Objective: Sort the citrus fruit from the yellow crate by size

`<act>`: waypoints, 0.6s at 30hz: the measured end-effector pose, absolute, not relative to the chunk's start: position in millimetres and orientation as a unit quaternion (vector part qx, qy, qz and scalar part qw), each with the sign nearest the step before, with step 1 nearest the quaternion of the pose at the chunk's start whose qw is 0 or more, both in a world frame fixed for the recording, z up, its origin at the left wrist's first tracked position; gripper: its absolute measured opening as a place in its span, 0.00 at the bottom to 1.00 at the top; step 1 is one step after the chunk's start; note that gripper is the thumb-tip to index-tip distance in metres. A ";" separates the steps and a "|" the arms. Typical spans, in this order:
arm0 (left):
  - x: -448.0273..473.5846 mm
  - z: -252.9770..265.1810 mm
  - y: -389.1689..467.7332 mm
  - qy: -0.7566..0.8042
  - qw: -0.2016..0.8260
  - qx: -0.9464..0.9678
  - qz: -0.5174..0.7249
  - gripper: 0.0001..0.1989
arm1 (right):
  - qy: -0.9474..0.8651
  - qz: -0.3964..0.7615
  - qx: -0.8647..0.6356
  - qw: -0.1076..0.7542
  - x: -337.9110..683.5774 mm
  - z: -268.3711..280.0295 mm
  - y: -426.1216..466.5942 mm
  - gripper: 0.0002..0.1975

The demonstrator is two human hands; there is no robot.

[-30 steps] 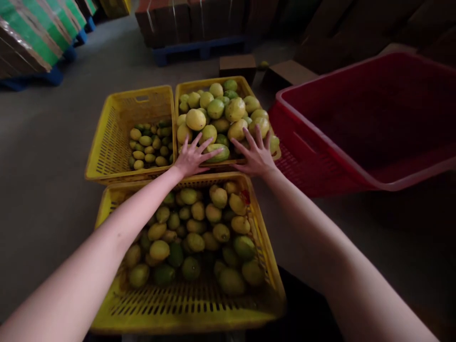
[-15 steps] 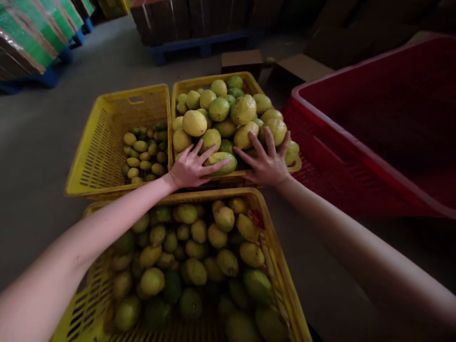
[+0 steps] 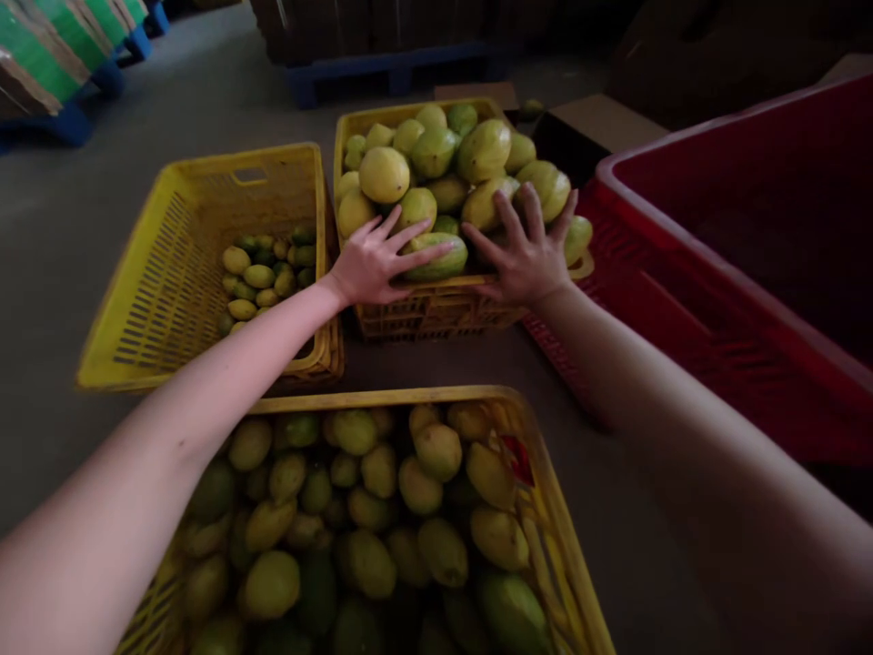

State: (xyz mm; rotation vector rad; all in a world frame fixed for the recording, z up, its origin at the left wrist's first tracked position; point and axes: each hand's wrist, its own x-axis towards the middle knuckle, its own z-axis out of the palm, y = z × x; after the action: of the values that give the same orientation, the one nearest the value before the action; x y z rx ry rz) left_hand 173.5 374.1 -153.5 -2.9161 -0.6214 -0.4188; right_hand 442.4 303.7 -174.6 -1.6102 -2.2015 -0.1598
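Both my hands lie at the near rim of a yellow plastic crate (image 3: 440,287) heaped with large yellow-green, lemon-shaped fruits (image 3: 484,150). My left hand (image 3: 372,259) has its fingers spread over the near left edge, touching a green-striped fruit (image 3: 440,257). At the near right edge, my right hand (image 3: 528,255) rests with fingers spread against the fruits. Neither hand is wrapped round a single fruit. Parts of the rim under the palms are hidden. Closest to me stands another yellow crate (image 3: 409,395), holding many similar fruits (image 3: 368,564) in shadow.
A third yellow crate (image 3: 136,273) with smaller fruits (image 3: 259,276) stands on the left. To the right is a large red bin (image 3: 682,246). Behind are a cardboard box (image 3: 607,123) and a blue pallet (image 3: 396,73). Wrapped green-banded stacks (image 3: 61,55) stand far left.
The heaped crate has moved away from the near crate with my hands on it, and a strip of floor now shows between them. My view has also shifted.
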 end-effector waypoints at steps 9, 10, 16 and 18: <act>214.3 -148.0 452.7 -0.225 0.072 -0.964 -0.122 0.39 | -0.791 -0.163 -0.581 0.102 482.2 -173.4 381.9 0.47; 217.7 -147.3 461.8 -0.223 0.080 -0.964 -0.122 0.39 | -0.791 -0.170 -0.579 0.100 485.8 -172.8 390.6 0.47; 239.8 -144.1 514.9 -0.210 0.140 -0.962 -0.107 0.42 | -0.804 -0.201 -0.546 0.123 511.4 -172.7 445.3 0.43; 248.5 -143.1 531.3 -0.216 0.149 -0.959 -0.105 0.42 | -0.811 -0.200 -0.534 0.130 519.7 -172.6 462.3 0.42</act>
State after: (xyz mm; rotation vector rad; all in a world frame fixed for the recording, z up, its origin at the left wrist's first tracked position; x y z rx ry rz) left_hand 248.5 531.3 -143.1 -2.7568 -0.6223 -0.3024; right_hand 519.7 462.3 -172.6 -1.5501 -2.3571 -0.5815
